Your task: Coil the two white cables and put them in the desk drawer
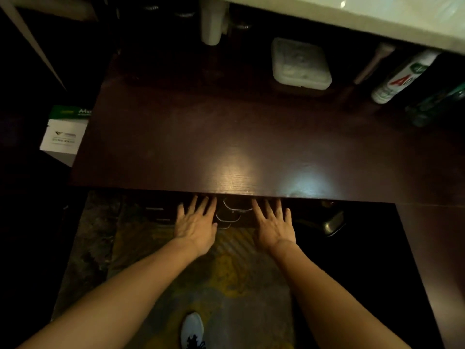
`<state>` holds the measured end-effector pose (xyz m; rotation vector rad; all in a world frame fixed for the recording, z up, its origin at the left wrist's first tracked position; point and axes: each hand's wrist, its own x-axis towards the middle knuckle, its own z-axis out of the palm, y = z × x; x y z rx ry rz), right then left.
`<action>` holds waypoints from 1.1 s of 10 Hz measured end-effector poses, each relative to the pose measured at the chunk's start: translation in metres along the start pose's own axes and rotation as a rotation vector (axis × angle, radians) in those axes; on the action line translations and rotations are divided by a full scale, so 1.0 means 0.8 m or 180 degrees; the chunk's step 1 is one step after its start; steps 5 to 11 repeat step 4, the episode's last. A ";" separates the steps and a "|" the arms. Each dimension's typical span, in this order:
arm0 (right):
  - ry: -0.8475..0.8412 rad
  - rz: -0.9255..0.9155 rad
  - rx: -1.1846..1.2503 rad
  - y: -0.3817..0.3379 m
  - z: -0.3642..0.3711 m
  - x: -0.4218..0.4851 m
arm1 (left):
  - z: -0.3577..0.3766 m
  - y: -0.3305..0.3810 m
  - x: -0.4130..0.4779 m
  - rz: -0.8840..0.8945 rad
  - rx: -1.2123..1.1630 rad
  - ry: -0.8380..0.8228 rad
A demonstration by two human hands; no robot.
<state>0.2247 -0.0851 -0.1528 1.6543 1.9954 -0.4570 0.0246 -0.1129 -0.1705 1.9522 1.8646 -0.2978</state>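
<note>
My left hand (195, 224) and right hand (274, 226) flat on drawer front (234, 217) – fingers spread, grasping nothing, under desk's (226, 137) near edge, handles (237, 209) between them

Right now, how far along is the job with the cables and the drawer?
No white cable shows anywhere on the dark desk top, so the coiling and stowing look done, though the drawer's inside is hidden. In hand: the left hand and right hand lie flat and open against the drawer fronts under the desk edge. At most, pushing the drawer fully shut remains.
</note>
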 end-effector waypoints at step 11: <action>-0.0314 -0.0101 0.0628 -0.003 -0.065 -0.068 | -0.103 0.011 -0.048 0.0257 0.0121 -0.0549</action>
